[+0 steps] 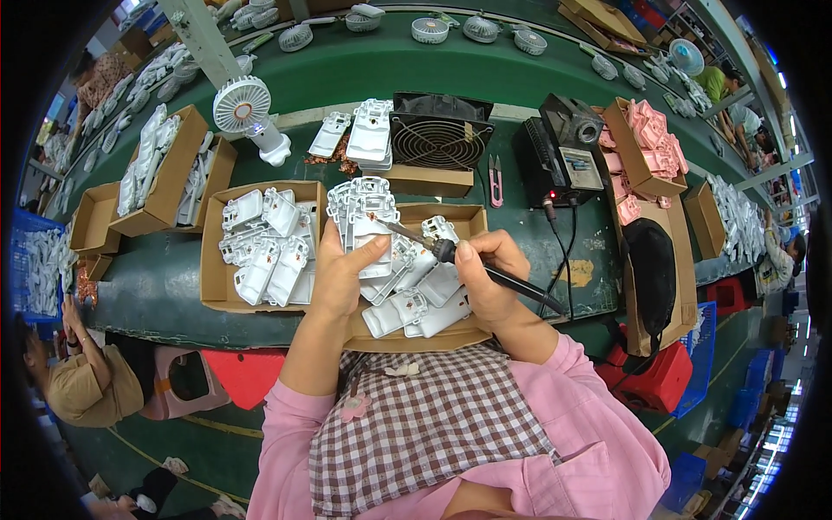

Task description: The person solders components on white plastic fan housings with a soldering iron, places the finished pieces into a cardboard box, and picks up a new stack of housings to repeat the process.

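My left hand point(345, 269) is closed round a few white plastic housings point(362, 201), held up over the cardboard trays. My right hand point(492, 276) grips a soldering iron point(511, 282) with a black handle. Its metal tip reaches left to the top housing, close to a small copper-coloured part; whether it touches, I cannot tell. Below my hands, a cardboard tray point(407, 343) holds more loose white housings point(425, 303). To its left, a second tray point(208, 269) carries white housings point(276, 247) with copper-coloured bits on them.
Behind the trays stand a black fan unit point(438, 139), stacked white housings point(371, 130) and a white handheld fan point(245, 108). Pink snips point(495, 182) lie beside a black soldering station point(563, 169), whose cable trails rightward of my hand. Pink housings point(650, 143) fill a box at right. Co-workers sit both sides.
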Motion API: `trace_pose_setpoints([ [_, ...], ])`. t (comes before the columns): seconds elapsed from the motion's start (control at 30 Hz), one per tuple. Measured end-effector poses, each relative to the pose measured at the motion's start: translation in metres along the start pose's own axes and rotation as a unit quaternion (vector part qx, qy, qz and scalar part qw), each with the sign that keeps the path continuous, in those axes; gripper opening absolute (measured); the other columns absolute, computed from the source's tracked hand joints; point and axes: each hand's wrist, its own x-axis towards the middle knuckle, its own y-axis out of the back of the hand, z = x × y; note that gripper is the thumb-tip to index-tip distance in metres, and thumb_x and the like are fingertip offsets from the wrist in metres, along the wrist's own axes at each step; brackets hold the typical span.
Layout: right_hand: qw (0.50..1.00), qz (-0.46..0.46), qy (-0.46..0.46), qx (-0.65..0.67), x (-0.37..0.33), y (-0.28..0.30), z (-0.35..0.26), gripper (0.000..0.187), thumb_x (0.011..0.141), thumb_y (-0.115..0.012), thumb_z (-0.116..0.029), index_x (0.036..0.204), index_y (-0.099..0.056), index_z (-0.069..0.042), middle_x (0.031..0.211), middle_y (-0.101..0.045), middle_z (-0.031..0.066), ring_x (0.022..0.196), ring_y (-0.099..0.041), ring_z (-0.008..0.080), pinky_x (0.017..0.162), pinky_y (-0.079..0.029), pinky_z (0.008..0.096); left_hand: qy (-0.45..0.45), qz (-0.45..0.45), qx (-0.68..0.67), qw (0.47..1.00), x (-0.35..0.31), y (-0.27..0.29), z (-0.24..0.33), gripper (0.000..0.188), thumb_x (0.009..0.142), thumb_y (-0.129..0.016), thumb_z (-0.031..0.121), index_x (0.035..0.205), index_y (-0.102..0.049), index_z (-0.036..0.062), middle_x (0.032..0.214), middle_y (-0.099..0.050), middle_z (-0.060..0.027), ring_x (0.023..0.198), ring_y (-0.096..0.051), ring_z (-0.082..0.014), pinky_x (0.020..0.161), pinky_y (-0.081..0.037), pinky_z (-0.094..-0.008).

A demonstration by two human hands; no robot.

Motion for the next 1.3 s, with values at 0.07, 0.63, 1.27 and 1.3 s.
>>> trace_pose_setpoints([
  [0.07,1.0,0.0,0.003,-0.003,0.001,0.0,0.0,0.015,0.086,-0.067,-0.011,0.083,-0.057,0.0,0.07,-0.06,0.0023,0.059,-0.051,0.0046,0.053,-0.042,0.0207,0.001,0.0,-0.003,1.0,0.0,0.0,0.0,0.054,0.075,-0.072,0.002,0.121,-0.043,0.0007,0.109,-0.058,-0.0105,0.097,-0.059,-0.0184,0.088,-0.047,-0.0317],
  [0.63,1.0,0.004,0.004,0.009,-0.001,0.0,0.005,0.015,0.086,-0.067,-0.01,0.083,-0.057,0.0,0.07,-0.061,0.0029,0.06,-0.052,0.0042,0.053,-0.042,0.02,-0.005,0.003,0.015,1.0,-0.001,0.0,-0.002,0.053,0.076,-0.071,0.001,0.121,-0.043,0.0017,0.108,-0.059,-0.0102,0.096,-0.059,-0.018,0.086,-0.048,-0.0309],
  [1.27,1.0,0.001,0.005,0.015,0.0,-0.002,0.008,0.016,0.086,-0.067,-0.012,0.082,-0.056,0.0,0.068,-0.059,0.0014,0.058,-0.048,0.0031,0.051,-0.039,0.0195,-0.014,-0.009,0.031,0.999,-0.002,0.0,-0.004,0.054,0.077,-0.07,0.002,0.123,-0.042,0.0021,0.109,-0.059,-0.0104,0.097,-0.059,-0.0172,0.085,-0.049,-0.0303],
  [1.3,1.0,0.0,0.005,0.015,0.0,-0.002,0.007,0.016,0.086,-0.067,-0.012,0.082,-0.056,0.0,0.068,-0.06,0.0016,0.058,-0.049,0.0032,0.051,-0.039,0.0196,-0.014,-0.009,0.032,0.999,-0.003,0.0,-0.003,0.054,0.077,-0.07,0.002,0.123,-0.042,0.0021,0.109,-0.059,-0.0104,0.097,-0.059,-0.0174,0.085,-0.049,-0.0303],
])
